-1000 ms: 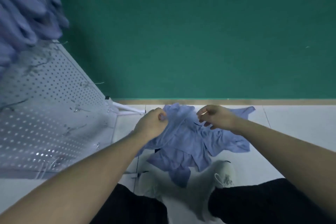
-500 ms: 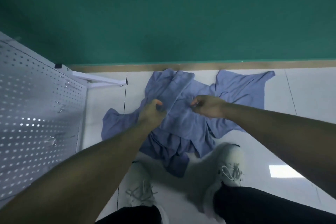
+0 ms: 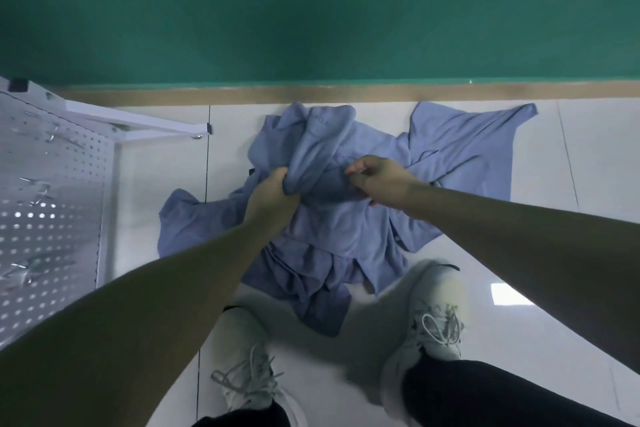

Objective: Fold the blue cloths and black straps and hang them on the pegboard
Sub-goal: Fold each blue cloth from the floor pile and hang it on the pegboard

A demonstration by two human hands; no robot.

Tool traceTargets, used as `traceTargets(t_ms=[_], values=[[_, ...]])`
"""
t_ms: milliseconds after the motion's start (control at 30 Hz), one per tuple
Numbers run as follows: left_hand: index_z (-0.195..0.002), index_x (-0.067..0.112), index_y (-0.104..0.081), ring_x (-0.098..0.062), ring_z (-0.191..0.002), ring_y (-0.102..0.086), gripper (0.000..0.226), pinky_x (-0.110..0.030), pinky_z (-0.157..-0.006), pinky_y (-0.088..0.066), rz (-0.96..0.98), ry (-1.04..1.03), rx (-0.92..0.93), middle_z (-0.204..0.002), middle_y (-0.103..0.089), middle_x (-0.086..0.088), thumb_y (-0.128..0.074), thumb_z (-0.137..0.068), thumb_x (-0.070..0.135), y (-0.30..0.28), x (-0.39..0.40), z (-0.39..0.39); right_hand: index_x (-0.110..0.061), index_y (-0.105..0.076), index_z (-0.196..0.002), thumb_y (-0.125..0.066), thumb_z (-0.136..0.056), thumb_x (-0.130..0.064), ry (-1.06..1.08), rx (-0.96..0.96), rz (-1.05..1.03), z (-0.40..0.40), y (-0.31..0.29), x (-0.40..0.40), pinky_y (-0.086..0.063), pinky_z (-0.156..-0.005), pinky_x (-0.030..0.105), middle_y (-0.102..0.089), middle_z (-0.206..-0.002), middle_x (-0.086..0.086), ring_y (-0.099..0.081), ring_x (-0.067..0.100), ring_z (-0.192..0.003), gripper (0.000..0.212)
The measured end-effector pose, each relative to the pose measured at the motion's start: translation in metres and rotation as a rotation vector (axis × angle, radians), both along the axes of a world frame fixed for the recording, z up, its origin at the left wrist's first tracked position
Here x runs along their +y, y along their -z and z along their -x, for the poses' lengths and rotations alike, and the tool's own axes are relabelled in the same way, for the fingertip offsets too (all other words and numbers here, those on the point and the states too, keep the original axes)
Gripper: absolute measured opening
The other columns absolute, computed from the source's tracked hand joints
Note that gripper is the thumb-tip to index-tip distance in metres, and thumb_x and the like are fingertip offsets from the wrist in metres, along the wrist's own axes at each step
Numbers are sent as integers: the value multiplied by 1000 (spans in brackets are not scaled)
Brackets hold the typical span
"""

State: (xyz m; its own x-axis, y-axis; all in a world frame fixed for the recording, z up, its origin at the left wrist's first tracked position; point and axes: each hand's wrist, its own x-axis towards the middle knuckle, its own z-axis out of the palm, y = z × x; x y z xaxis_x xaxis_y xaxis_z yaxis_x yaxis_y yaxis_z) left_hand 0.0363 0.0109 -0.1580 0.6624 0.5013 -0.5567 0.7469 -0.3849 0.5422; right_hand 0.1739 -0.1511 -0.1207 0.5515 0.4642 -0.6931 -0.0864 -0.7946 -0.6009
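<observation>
Early stage, by my reading: heap of crumpled blue fabric cloths on the pale tiled floor, unfolded. Left hand grips a bunched roll; right hand pinches it alongside. White perforated metal pegboard at left shows only bare hooks. Black straps hardly visible; no containers.

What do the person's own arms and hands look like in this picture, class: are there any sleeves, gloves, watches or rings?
Both forearms are bare right up to the picture's edge, so no sleeves show. The left hand and the right hand have no gloves. No watch, wristband or ring can be seen on either, though some fingers are hidden in the cloth.
</observation>
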Motion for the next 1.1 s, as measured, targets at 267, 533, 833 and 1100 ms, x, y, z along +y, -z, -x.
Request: traceTargets(t_ms=[267, 533, 833, 1100], values=[[-115, 12, -68, -22, -96, -63, 23, -24, -80, -49, 112, -140, -314, -103, -69, -4, -54, -97, 7, -97, 7, -10, -23, -58, -115, -48, -103, -40, 6, 160, -73, 5, -75, 15, -58, -79, 32, -72, -107, 3, -69, 16, -81, 23], [-141, 20, -54, -6, -126, -52, 38, -13, -102, -37, 163, -84, -565, -136, -59, 8, -50, -104, 15, -219, -20, 13, -21, -48, -135, -45, -95, -67, 268, 436, -312, 25, -196, 6, -60, -80, 39, -72, -117, 12, -74, 30, -94, 61], [-136, 30, -61, 0, -118, -49, 41, -10, -100, -36, -25, 361, -702, -131, -38, 14, -58, -97, 19, -295, -72, 63, -9, -49, -138, -57, -92, -2, 617, 369, -781, 72, -284, -23, -60, -65, 33, -69, -104, 16, -70, 25, -79, 47], [-126, 40, -45, 10, -128, -41, 56, -16, -103, -39, 198, -118, -881, -139, -44, 18, -65, -75, 55, -345, -98, 93, -21, -57, -136, -43, -80, 14, 326, 92, -896, 116, -334, -65, -50, -84, 30, -69, -126, 6, -65, 19, -103, 68]])
